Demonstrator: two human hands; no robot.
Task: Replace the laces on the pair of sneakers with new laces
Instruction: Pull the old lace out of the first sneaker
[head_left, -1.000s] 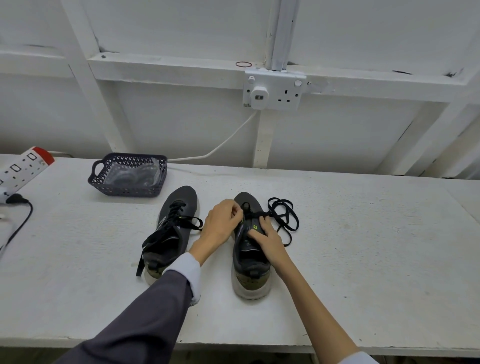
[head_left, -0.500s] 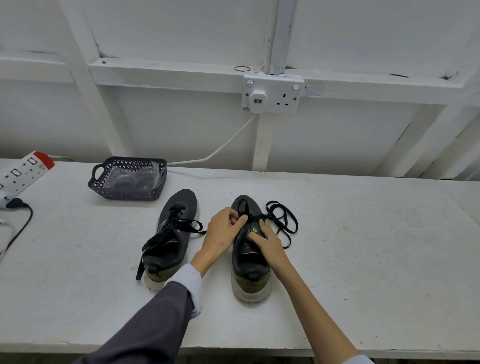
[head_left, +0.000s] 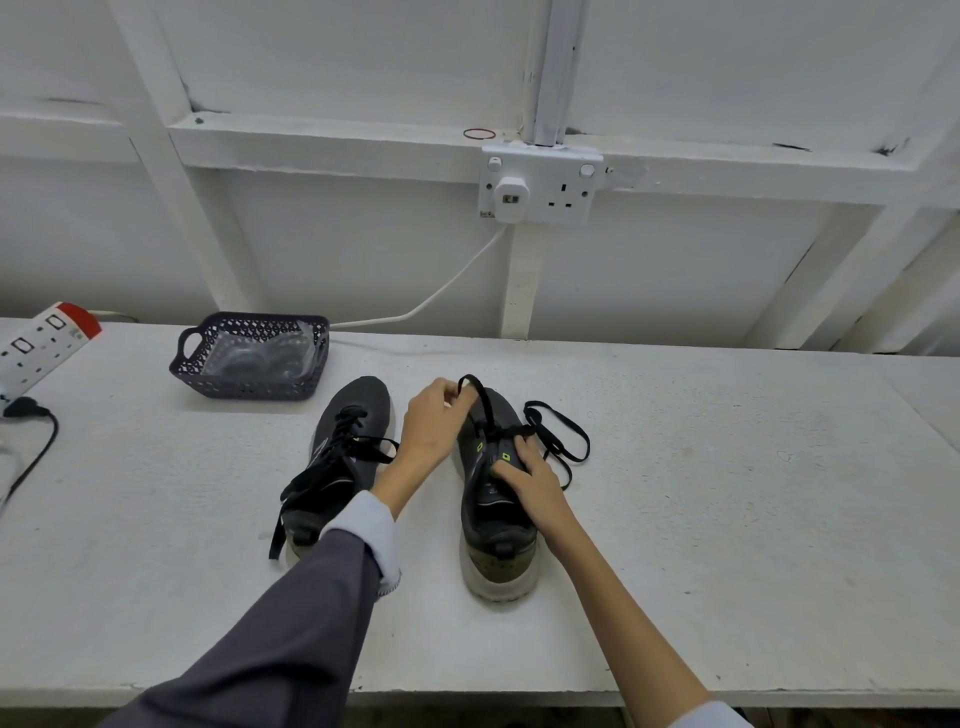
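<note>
Change: half a second ago the left hand (head_left: 434, 426) sat low on the worked sneaker (head_left: 498, 525); now it is higher and draws a loop of the black lace (head_left: 480, 400) up above the toe end.
Meaning: I think the lace is coming out of the eyelets row by row, so this is an early part of the task.
Left hand: it pinches the top of the loop with bent fingers.
Right hand (head_left: 524, 475): unchanged, fingers curled over the tongue of the worked sneaker, holding it down on the tabletop (head_left: 727, 519).
Loose lace: the free length lies in curls just right of the worked sneaker.
Second sneaker (head_left: 343, 457): just left of the worked sneaker, laced, ends loose.
Basket (head_left: 244, 387): dark, perforated, beyond and to the left of the worked sneaker.
Inside the basket: clear plastic packets (head_left: 260, 356); perhaps the new laces, but I cannot tell.
</note>
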